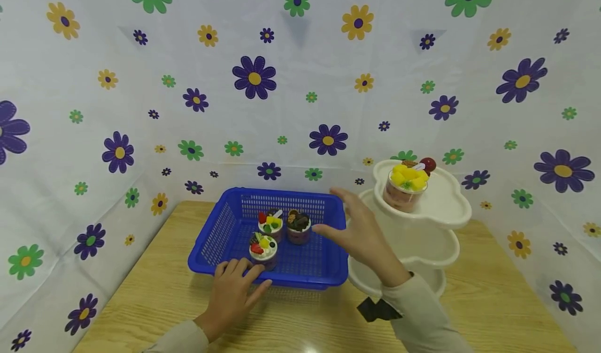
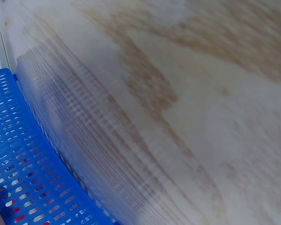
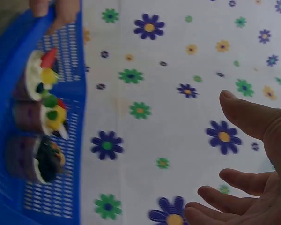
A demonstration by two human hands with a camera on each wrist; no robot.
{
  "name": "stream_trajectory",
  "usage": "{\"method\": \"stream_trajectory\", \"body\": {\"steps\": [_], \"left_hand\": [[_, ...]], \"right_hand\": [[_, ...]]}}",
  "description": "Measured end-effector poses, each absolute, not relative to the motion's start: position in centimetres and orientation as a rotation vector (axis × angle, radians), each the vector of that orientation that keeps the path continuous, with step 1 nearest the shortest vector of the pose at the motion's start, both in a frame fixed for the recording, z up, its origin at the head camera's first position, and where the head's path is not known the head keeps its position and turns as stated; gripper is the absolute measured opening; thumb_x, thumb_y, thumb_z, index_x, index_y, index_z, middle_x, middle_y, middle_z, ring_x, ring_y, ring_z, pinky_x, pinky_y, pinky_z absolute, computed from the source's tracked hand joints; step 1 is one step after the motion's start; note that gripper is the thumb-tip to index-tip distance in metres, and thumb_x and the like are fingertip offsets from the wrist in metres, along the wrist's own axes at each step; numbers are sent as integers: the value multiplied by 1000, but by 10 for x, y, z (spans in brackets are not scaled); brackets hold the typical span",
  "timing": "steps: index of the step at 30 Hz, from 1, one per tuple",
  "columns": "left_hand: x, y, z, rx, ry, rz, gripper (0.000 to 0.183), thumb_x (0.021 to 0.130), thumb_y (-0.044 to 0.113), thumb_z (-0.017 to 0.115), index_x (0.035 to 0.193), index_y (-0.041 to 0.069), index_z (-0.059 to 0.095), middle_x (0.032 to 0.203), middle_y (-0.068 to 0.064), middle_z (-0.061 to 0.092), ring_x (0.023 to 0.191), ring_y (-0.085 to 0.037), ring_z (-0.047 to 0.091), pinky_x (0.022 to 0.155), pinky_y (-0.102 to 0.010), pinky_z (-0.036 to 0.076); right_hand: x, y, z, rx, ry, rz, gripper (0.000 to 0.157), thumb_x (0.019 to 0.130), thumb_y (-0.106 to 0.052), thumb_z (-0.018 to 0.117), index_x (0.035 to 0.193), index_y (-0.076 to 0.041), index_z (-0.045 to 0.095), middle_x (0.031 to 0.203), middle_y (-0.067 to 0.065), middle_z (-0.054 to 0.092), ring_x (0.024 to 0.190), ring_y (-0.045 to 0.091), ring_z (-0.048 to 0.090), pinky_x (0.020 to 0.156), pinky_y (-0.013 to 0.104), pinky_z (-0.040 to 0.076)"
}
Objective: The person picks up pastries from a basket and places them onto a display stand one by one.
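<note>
A blue plastic basket [image 1: 328,279] has slotted walls and holds three dessert cups. One cup has a strawberry and pale cream [image 1: 264,250], another mixed fruit [image 1: 271,224], the third dark chocolate pieces [image 1: 298,227]. My left hand [image 1: 232,293] grips the basket's front rim, fingers hooked over it beside the strawberry cup. With fingers spread and nothing held, my right hand [image 1: 361,230] hovers by the basket's right wall, between it and a white tiered stand [image 1: 443,191]. The right wrist view also shows this hand [image 3: 253,187] spread. A yellow-fruit dessert cup [image 1: 405,189] sits on the stand's top tier.
The stand's scalloped lower tiers [image 1: 427,246] stick out close to my right forearm. Both stand and basket rest on a wooden table [image 1: 155,285]. A white flower-patterned cloth [image 1: 300,113] walls in the back and sides.
</note>
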State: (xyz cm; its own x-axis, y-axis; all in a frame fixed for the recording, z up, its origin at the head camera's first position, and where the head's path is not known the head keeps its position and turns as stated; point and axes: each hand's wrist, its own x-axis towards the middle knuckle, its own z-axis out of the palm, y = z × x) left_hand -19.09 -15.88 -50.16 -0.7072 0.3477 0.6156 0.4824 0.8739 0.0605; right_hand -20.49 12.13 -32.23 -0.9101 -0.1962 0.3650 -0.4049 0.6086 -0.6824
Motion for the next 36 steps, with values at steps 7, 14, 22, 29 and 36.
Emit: {"method": "stream_trajectory", "body": {"steps": [7, 14, 22, 29, 36], "left_hand": [[-191, -159, -501, -605, -2427, -276, 38, 91, 56, 53, 104, 24, 68, 89, 3, 55, 84, -20, 53, 81, -50, 40], [-190, -156, -502, -609, -2435, -278, 37, 91, 55, 54, 105, 24, 68, 89, 3, 55, 84, -19, 52, 81, -49, 39], [-192, -160, -504, -606, -2365, -252, 39, 93, 58, 47, 102, 25, 66, 87, 3, 55, 81, -18, 51, 79, -47, 39], [-192, -161, -501, -597, -2382, -253, 43, 94, 58, 45, 103, 23, 68, 89, 1, 56, 82, -20, 52, 80, -48, 39], [-191, -159, -501, -612, -2395, -277, 43, 93, 58, 47, 104, 22, 68, 88, 0, 56, 82, -22, 52, 80, -49, 39]], "right_hand": [[-240, 69, -393, 580, -2758, 1320, 85, 76, -33, 82, 143, -2, 39, 143, 18, 44, 132, 36, 42, 103, 53, 37], [-258, 42, -435, 616, -2856, 1444, 82, 76, -23, 83, 141, 2, 39, 140, 21, 46, 128, 38, 46, 101, 52, 39], [-266, 24, -451, 645, -2873, 1513, 79, 74, -21, 84, 136, 5, 43, 125, 22, 54, 119, 39, 51, 97, 53, 42], [-270, 9, -457, 572, -2915, 1541, 79, 73, -18, 84, 136, 4, 41, 131, 22, 51, 122, 38, 50, 100, 52, 40], [-274, 0, -464, 507, -2973, 1439, 80, 71, -14, 84, 134, 8, 40, 125, 23, 55, 114, 36, 56, 97, 48, 43]]}}
